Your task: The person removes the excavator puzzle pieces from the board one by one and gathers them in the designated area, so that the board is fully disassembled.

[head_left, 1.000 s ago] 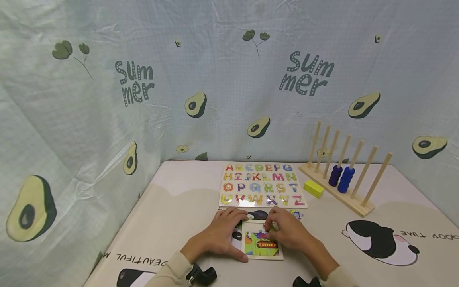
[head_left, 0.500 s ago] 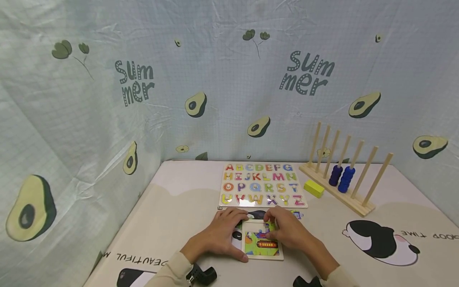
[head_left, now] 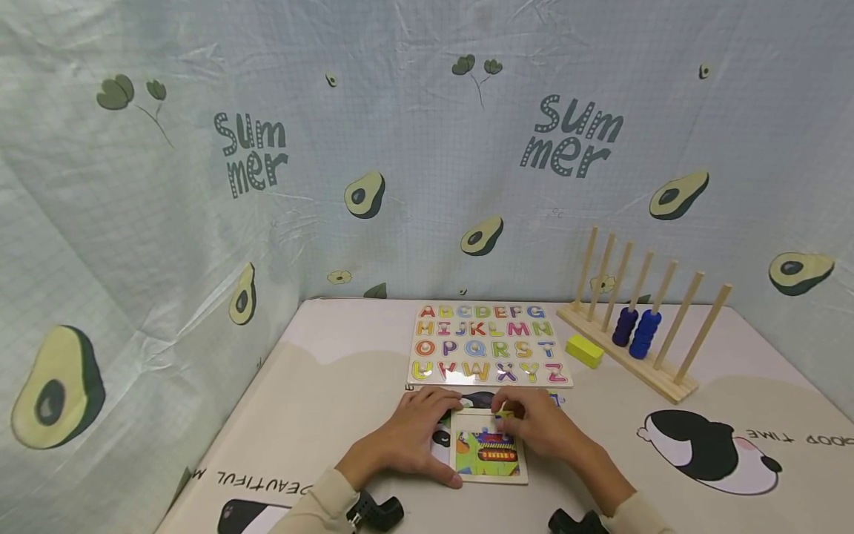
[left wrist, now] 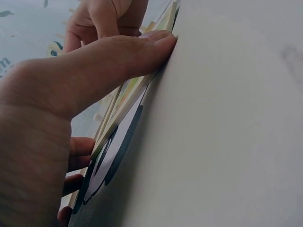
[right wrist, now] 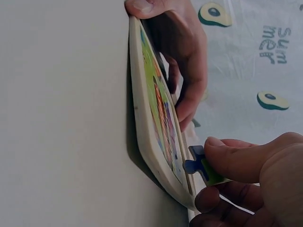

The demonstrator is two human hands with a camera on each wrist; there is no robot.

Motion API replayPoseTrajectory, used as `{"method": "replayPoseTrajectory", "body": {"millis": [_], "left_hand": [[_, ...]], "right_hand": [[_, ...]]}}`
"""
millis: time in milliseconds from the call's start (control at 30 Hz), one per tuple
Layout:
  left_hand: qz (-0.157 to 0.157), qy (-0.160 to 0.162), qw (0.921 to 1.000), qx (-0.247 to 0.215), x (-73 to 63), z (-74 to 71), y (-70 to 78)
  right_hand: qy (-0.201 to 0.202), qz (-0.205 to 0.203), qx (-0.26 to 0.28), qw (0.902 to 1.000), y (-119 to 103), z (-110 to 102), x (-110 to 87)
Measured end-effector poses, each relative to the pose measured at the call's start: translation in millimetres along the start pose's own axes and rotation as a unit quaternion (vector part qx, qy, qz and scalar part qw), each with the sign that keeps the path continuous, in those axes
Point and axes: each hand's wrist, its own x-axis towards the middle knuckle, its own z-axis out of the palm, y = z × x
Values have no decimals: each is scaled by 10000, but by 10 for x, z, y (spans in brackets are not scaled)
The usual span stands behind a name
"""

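Note:
A small wooden jigsaw tray (head_left: 490, 478) lies on the table, its lower part filled with pieces forming a colourful vehicle picture and its upper part showing pale bare board. My left hand (head_left: 415, 436) holds the tray's left side, thumb at the near corner and fingers toward the far one; the left wrist view shows that thumb (left wrist: 142, 52) on the tray's edge. Between thumb and fingers, my right hand (head_left: 542, 426) pinches a blue and green jigsaw piece (right wrist: 199, 163), tilted over the tray's upper right. Another jigsaw piece (head_left: 557, 399) lies beyond the right hand, partly hidden.
Behind the tray lies an alphabet puzzle board (head_left: 490, 378). A yellow block (head_left: 583, 351) sits to its right, beside a wooden peg rack (head_left: 660, 374) with dark purple and blue beads. Printed fabric hangs behind and to both sides.
My right hand lowers the jigsaw piece to the tray's upper right, then raises and tilts it, shifting slightly right. The left hand and tray stay in place.

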Motion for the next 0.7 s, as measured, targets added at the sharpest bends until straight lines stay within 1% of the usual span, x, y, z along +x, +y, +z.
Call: {"method": "replayPoseTrajectory", "body": {"millis": [200,333,400,533,700], "left_hand": [[-24,-29,10000,-1,-1,-9,8],[-11,-24,10000,7,0,-14,13],[-10,-29,10000,-6,0,-16,15],[14,-21,10000,-6,-3,-19,19],[59,-2,10000,-27,-3,-20,14]], "right_hand": [[300,61,-17,9995,32,-64,1],[430,138,-5,9990,63,-129,7],[524,212,35,9984,93,-181,-2],[839,309,22,9960,168,-308,-20],[1045,349,64,9939,237,-464,-47]]}}
